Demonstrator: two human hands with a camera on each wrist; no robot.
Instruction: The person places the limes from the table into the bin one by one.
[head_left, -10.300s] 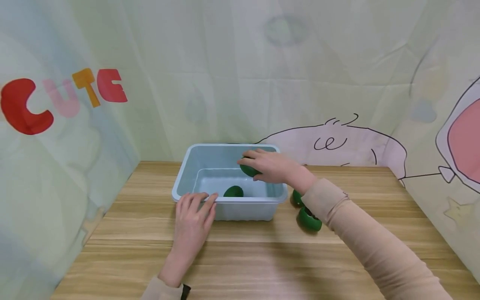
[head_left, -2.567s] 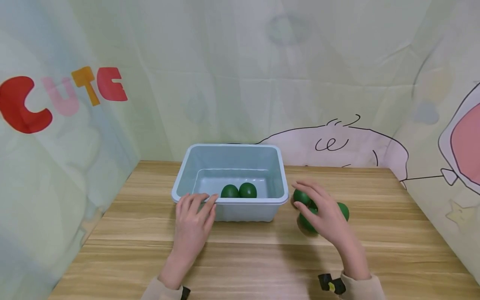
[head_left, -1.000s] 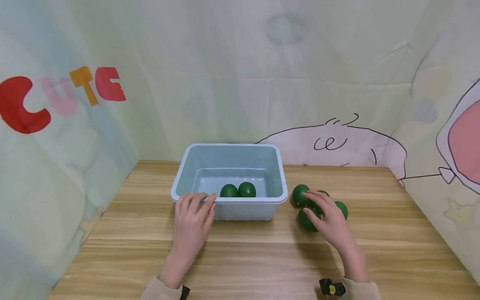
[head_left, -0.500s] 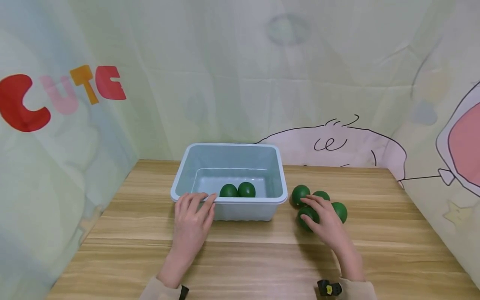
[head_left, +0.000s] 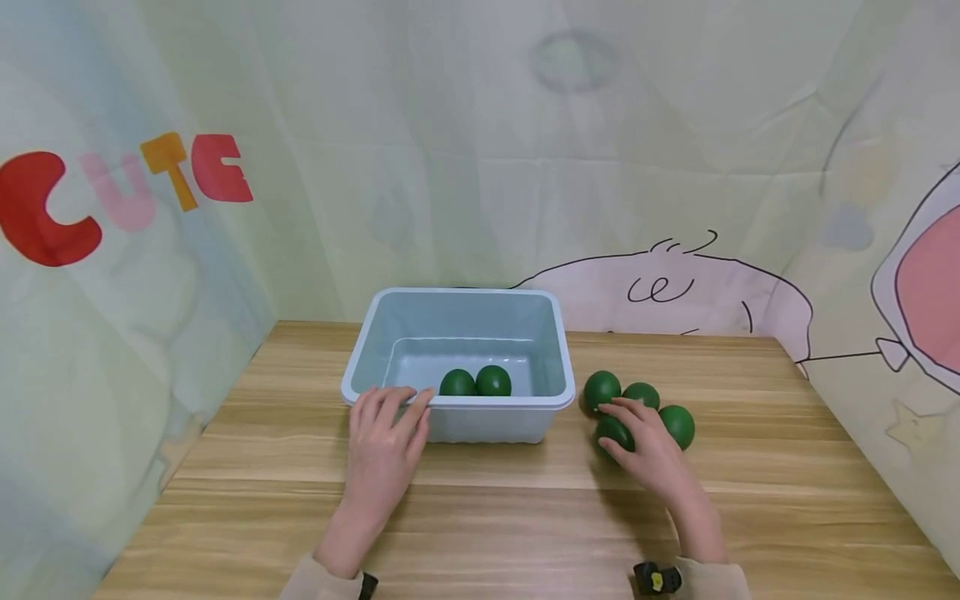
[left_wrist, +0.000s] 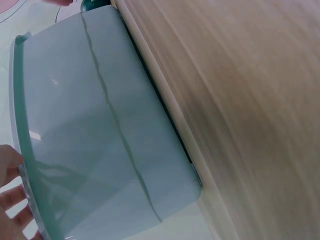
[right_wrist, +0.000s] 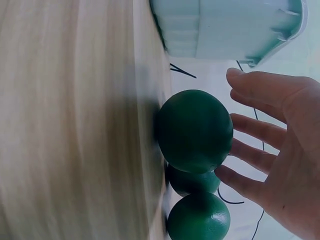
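My left hand (head_left: 386, 450) is resting relaxed fingers on the rim of the blue tub (head_left: 487, 423). My right hand (head_left: 656, 450) is lying half open around the nearest green ball (head_left: 615, 435), gripping nothing; three other balls (head_left: 678, 427) are crowding it on the table (head_left: 525, 517). The tub's front wall is partly hiding two balls inside (head_left: 493, 381). Only the right wrist view is showing my thumb apart from the ball.

Left hand (head_left: 385, 446) and right hand (head_left: 654, 450): lower half of frame.
Left: left of centre, palm down, fingers lightly bent. Right: right of centre, thumb held apart from fingers.
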